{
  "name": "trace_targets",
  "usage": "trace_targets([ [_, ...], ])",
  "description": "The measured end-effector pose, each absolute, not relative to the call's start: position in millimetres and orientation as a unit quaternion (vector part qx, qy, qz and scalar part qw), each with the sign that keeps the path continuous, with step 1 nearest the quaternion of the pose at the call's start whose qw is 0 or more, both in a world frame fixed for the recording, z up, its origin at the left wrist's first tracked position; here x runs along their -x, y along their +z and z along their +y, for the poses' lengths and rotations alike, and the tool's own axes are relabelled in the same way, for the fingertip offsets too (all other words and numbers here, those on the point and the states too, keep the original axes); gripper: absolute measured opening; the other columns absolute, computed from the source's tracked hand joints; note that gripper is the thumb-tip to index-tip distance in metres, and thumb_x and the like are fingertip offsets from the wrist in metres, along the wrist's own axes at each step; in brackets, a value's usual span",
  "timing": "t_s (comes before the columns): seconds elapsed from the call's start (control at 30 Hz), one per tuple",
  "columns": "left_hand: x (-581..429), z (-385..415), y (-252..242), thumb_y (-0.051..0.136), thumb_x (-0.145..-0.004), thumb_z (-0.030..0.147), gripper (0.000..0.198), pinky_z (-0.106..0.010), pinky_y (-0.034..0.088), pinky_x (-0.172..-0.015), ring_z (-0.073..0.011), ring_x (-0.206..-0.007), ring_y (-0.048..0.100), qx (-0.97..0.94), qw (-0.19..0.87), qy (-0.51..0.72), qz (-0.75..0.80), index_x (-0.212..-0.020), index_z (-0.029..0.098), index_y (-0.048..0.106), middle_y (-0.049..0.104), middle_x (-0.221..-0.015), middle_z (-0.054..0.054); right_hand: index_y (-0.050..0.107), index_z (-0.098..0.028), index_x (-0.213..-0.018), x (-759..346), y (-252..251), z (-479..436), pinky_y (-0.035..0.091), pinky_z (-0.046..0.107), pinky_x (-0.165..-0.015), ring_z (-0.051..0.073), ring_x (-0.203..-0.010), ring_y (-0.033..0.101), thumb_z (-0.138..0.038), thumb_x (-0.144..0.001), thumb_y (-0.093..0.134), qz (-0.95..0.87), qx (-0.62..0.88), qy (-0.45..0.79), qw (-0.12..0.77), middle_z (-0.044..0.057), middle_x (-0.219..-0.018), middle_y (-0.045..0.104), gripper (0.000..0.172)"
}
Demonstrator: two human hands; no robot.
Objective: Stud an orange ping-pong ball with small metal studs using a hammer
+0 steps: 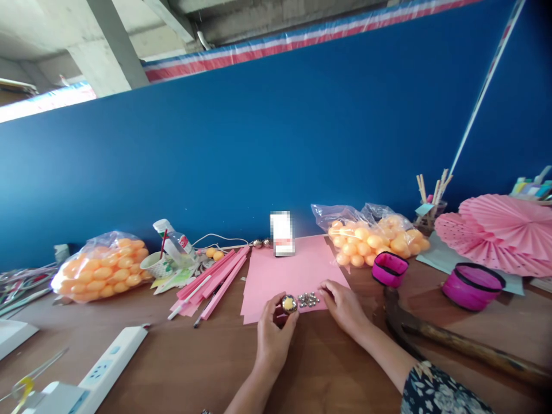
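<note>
Though small, beads (307, 299) between hands (274, 332) (345, 306)

Location type: craft workspace inside an unfinished-looking building. Structural indicators: a bare concrete column (107, 52) and exposed beams (168, 17) above a blue partition (259, 144) edged with striped sheeting (259, 54). Work indicators: a brown bench (172, 356) carrying pink paper sheets (280, 276), pink strips (230, 276), small metallic beads (308, 299), clear bags of orange balls (101, 273), pleated paper fans (513, 230) and wooden sticks (439, 187) in a holder. A white power strip (114, 356) lies on the bench surface.
</note>
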State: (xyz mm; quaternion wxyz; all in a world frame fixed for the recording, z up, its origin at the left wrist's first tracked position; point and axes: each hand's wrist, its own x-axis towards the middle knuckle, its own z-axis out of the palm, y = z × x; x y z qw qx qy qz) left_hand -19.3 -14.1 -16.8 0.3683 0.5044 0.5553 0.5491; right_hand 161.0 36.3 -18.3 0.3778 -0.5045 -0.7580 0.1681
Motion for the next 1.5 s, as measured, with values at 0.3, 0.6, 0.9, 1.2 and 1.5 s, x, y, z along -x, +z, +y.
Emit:
trace_targets([
  [0.3,17.9,-16.6,-12.3,0.061,-0.068,0.030,0.045,-0.028,0.048,-0.070,-0.0146,-0.073,0.060,-0.504,0.368,0.543,0.562,-0.110,0.019,0.050,0.062,-0.095,-0.006,0.056,-0.020,-0.081,-162.0,-21.6,37.6,0.041,0.027,-0.066,0.017,-0.072,0.056,-0.025,-0.081,0.040,-0.757,0.501,0.164,0.386,0.003,-0.079,0.063,0.017],
  [0.6,17.9,-14.5,-12.1,0.063,-0.065,0.027,0.045,-0.030,0.048,-0.072,-0.0151,-0.073,0.060,-0.493,0.374,0.554,0.556,-0.107,0.018,0.052,0.062,-0.092,-0.006,0.055,-0.020,-0.079,-161.9,-21.3,37.1,0.041,0.027,-0.065,0.017,-0.073,0.056,-0.024,-0.081,0.039,-0.761,0.501,0.162,0.379,0.003,-0.079,0.062,0.016],
  [0.9,18.7,-14.4,-12.6,0.061,-0.067,0.028,0.043,-0.030,0.048,-0.073,-0.0165,-0.078,0.060,-0.506,0.356,0.550,0.561,-0.107,0.018,0.051,0.061,-0.096,-0.007,0.056,-0.020,-0.081,-162.0,-22.6,37.8,0.041,0.027,-0.065,0.017,-0.073,0.057,-0.023,-0.081,0.040,-0.759,0.507,0.158,0.377,0.003,-0.080,0.063,0.016],
  [1.2,17.2,-12.3,-13.3,0.061,-0.067,0.028,0.041,-0.028,0.048,-0.070,-0.0145,-0.074,0.060,-0.498,0.383,0.559,0.542,-0.105,0.019,0.050,0.061,-0.094,-0.006,0.055,-0.020,-0.089,-162.0,-20.4,39.2,0.045,0.031,-0.072,0.019,-0.079,0.060,-0.026,-0.081,0.041,-0.715,0.495,0.229,0.437,0.005,-0.087,0.064,0.018],
  [1.5,3.2,31.0,1.3,0.064,-0.066,0.028,0.054,-0.031,0.050,-0.071,-0.0128,-0.075,0.061,-0.403,0.490,0.601,0.487,-0.116,0.022,0.044,0.058,-0.098,-0.005,0.056,-0.017,-0.081,-149.0,-9.4,43.2,0.045,0.024,-0.057,0.014,-0.061,0.055,-0.035,-0.079,0.046,-0.623,0.448,0.387,0.512,0.001,-0.069,0.059,0.020],
])
